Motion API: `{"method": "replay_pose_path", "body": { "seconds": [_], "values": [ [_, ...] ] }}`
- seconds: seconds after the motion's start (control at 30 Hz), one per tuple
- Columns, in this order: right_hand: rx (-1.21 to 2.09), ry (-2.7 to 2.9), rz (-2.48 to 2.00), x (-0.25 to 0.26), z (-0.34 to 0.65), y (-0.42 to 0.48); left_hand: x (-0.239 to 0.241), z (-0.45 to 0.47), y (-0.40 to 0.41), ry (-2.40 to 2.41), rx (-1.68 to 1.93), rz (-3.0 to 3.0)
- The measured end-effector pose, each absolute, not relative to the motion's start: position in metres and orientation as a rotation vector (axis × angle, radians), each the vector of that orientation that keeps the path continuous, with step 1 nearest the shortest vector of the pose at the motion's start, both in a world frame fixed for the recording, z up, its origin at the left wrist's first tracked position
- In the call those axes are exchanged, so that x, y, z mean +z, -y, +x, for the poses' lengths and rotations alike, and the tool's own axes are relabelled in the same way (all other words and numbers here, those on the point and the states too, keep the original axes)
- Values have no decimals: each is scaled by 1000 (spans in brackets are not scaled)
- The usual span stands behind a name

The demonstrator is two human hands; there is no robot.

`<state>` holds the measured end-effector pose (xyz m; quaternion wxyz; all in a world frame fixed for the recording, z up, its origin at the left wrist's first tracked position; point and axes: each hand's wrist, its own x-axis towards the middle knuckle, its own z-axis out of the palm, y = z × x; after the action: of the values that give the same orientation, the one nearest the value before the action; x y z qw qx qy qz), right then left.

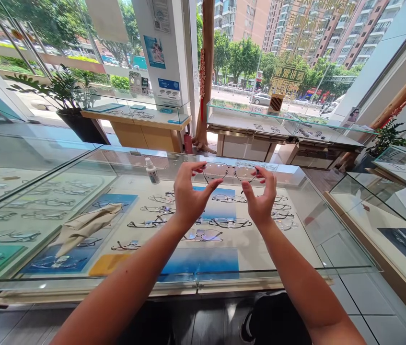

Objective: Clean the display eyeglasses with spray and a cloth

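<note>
A pair of thin-framed glasses [230, 171] is held up in the air above a glass display counter [296, 230]. My left hand [188, 194] pinches the left end of the frame, fingers closed on it. At the other end, my right hand [262, 196] grips the frame the same way. Both lenses face away from me. Under the counter glass lie several other pairs of glasses [229, 222] on white and blue pads.
A beige cloth [84, 225] lies on the counter top at the left, and a small white spray bottle [151, 170] stands at its far side. More glass showcases [271, 120] stand behind and to the right. A potted plant [66, 96] sits far left by the window.
</note>
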<state>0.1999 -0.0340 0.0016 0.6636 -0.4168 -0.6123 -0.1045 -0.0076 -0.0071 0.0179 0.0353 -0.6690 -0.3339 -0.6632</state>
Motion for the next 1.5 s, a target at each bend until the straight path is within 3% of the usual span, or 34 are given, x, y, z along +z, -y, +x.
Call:
{"method": "replay_pose_path", "body": {
  "seconds": [0.67, 1.5],
  "values": [
    [-411, 1362, -937, 10, 197, 42, 17, -5, 10, 1123, -2173, -2093],
    [-146, 1340, -1057, 4, 196, 38, 20, -7, 10, 1103, -2087, -1904]
  ]
}}
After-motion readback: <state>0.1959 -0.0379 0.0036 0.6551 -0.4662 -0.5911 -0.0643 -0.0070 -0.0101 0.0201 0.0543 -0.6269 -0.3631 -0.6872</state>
